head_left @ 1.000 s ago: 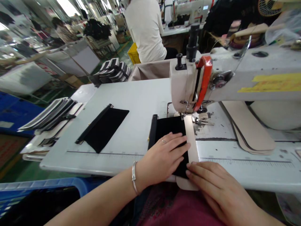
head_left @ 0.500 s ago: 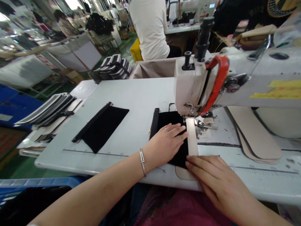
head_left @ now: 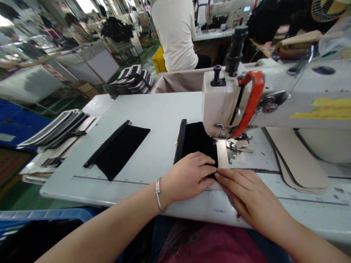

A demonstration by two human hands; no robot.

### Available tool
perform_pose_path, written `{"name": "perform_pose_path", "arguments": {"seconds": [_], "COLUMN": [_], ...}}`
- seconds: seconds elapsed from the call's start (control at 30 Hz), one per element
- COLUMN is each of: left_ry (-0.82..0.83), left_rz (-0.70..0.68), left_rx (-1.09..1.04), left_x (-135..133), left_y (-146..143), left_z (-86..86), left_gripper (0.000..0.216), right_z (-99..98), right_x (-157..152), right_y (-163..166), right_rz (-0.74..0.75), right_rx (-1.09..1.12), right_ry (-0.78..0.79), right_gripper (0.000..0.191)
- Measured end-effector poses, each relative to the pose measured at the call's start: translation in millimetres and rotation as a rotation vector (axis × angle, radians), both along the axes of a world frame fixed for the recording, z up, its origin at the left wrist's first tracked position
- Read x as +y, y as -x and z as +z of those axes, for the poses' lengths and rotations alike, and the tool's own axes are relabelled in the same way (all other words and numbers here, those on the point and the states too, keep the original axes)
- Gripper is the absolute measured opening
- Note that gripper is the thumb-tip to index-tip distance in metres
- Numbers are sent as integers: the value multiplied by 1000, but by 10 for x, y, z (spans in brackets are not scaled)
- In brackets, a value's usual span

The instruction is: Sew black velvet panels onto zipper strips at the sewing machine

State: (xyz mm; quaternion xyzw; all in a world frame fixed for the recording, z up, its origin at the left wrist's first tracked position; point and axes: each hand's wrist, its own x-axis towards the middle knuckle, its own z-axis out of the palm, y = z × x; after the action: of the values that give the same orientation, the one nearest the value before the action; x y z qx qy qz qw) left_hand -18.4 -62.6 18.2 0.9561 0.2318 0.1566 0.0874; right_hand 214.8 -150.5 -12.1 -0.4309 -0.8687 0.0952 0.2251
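Observation:
A black fabric panel (head_left: 193, 137) with a dark bar along its left side lies under the sewing machine's head (head_left: 233, 98). Along the panel's right edge runs a beige strip (head_left: 222, 155), passing beneath the presser foot area. My left hand (head_left: 189, 177), with a ring and a bracelet, rests flat on the panel's near part, fingers apart. My right hand (head_left: 248, 193) lies at the near end of the strip, its fingers stretched out and touching the near right corner of the work. Its fingertips meet those of my left hand.
A second black panel with a bar (head_left: 117, 149) lies on the white table (head_left: 153, 109) at left. Beige rounded pieces (head_left: 298, 157) lie under the machine arm. Stacked striped pieces (head_left: 55, 128) stand at far left. A person in a white shirt (head_left: 175, 34) sits beyond.
The black panel and beige strip have moved away from me under the machine. My right hand has moved forward with them; my left hand now lies nearer the panel's close edge.

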Motion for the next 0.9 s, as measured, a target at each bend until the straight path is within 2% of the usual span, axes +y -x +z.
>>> {"name": "perform_pose_path", "arguments": {"seconds": [0.1, 0.27, 0.4, 0.5, 0.6, 0.9], "left_ry": [-55, -127, -148, -115, -91, -126], "left_rz": [-57, -137, -122, -112, -115, -107], "left_rx": [-32, 8, 15, 0, -31, 12], "left_x": [-94, -60, -71, -105, -108, 82], "left_y": [54, 30, 21, 40, 55, -9], "left_z": [-8, -73, -101, -107, -110, -97], "left_gripper": [19, 19, 20, 24, 25, 19], "right_z": [-20, -29, -34, -42, -47, 3], "right_x": [-8, -31, -46, -59, -62, 39], "right_y": [-15, -20, -28, -41, -43, -10], "right_rz": [-35, -44, -35, -8, 5, -12], "right_rx": [81, 115, 63, 9, -18, -37], "right_ry": [-5, -13, -22, -34, -39, -53], "right_gripper": [36, 28, 31, 39, 39, 35]}}
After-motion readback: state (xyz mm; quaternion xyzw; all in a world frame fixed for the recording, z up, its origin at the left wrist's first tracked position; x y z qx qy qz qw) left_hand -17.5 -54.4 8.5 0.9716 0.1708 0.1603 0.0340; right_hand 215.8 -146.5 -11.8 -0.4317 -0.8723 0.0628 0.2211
